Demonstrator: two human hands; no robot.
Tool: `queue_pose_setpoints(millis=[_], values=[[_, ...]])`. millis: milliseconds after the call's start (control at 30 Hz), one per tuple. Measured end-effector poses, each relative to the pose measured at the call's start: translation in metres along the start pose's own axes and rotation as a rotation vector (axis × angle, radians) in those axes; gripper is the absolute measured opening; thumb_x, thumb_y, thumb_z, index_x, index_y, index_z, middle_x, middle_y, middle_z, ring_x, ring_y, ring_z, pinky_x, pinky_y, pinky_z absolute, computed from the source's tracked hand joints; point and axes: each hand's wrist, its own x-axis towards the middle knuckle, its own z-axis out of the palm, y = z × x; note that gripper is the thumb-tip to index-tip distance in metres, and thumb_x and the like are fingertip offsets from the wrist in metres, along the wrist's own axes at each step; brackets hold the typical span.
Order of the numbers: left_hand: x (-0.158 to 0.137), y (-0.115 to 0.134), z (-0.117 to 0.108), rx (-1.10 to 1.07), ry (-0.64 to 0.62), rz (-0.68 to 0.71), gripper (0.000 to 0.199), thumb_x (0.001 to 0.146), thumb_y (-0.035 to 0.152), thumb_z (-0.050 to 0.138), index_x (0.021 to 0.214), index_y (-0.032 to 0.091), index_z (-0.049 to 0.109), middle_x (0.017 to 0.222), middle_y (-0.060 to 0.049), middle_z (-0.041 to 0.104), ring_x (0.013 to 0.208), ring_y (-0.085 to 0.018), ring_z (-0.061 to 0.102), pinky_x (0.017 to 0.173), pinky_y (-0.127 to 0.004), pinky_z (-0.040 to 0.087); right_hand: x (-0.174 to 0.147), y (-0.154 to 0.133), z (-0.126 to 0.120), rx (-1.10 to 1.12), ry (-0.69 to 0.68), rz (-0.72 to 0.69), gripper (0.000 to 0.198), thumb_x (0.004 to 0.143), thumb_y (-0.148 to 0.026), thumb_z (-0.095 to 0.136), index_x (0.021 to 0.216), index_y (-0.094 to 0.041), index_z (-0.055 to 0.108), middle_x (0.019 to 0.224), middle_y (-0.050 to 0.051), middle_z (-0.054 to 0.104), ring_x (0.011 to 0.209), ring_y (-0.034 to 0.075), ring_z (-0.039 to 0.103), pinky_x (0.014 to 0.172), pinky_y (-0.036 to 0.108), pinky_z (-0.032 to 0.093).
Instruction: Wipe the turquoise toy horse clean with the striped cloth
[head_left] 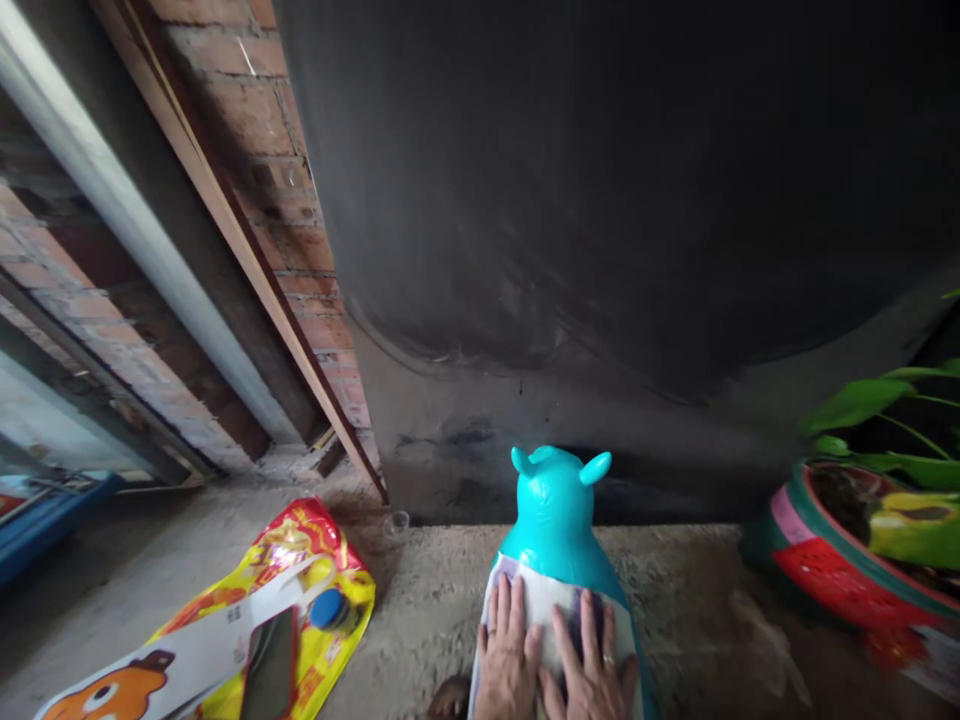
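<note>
A turquoise inflatable animal toy [556, 512] with two small ears stands on the concrete floor, facing the dark wall. A white patch with a print covers its back. My left hand [508, 650] and my right hand [592, 665] lie flat, side by side, on that white patch, fingers spread and pointing forward. A ring shows on my right hand. Neither hand grips anything.
A shiny yellow-and-red plastic bag [300, 570] lies at the left with a dark phone [271, 665] and a blue cap [328, 608] on it. A red-and-green plant pot [814, 570] stands at the right. Brick wall, grey pipe [135, 225] and wooden slat run along the left.
</note>
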Motion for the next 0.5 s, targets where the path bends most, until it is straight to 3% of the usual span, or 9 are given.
queue_pose_setpoints(millis=[133, 267, 400, 500], values=[[0.044, 0.003, -0.014, -0.155, 0.017, 0.01, 0.063, 0.091, 0.047, 0.018, 0.148, 0.022, 0.008, 0.16, -0.001, 0.004, 0.147, -0.019, 0.002, 0.12, -0.046, 0.016, 0.045, -0.013, 0.0, 0.055, -0.045, 0.044, 0.061, 0.08, -0.038, 0.052, 0.14, -0.037, 0.039, 0.153, 0.01, 0.024, 0.14, 0.044, 0.008, 0.098, 0.075, 0.022], [0.052, 0.01, -0.02, -0.214, 0.04, 0.006, 0.062, 0.091, 0.044, 0.017, 0.148, 0.022, 0.011, 0.16, -0.001, 0.008, 0.147, -0.017, 0.004, 0.12, -0.043, 0.015, 0.06, -0.012, -0.001, 0.12, 0.014, 0.003, 0.059, 0.084, -0.038, 0.048, 0.141, -0.036, 0.036, 0.153, 0.01, 0.024, 0.14, 0.044, 0.004, 0.097, 0.074, 0.025], [0.018, 0.005, -0.012, -0.16, 0.023, -0.048, 0.061, 0.091, 0.043, 0.018, 0.148, 0.023, 0.011, 0.16, 0.0, 0.005, 0.147, -0.017, 0.003, 0.119, -0.045, 0.019, 0.028, -0.007, -0.006, 0.097, 0.042, -0.037, 0.06, 0.081, -0.036, 0.052, 0.14, -0.033, 0.039, 0.151, 0.012, 0.027, 0.138, 0.045, 0.015, 0.092, 0.074, 0.032], [-0.016, -0.011, 0.009, -0.024, -0.009, -0.057, 0.061, 0.089, 0.04, 0.025, 0.147, 0.021, 0.016, 0.159, -0.002, 0.008, 0.146, -0.019, 0.007, 0.116, -0.045, 0.027, -0.02, -0.006, 0.0, 0.031, 0.113, -0.041, 0.046, 0.083, -0.031, 0.053, 0.129, -0.035, 0.054, 0.142, 0.013, 0.042, 0.131, 0.046, 0.034, 0.088, 0.074, 0.036]])
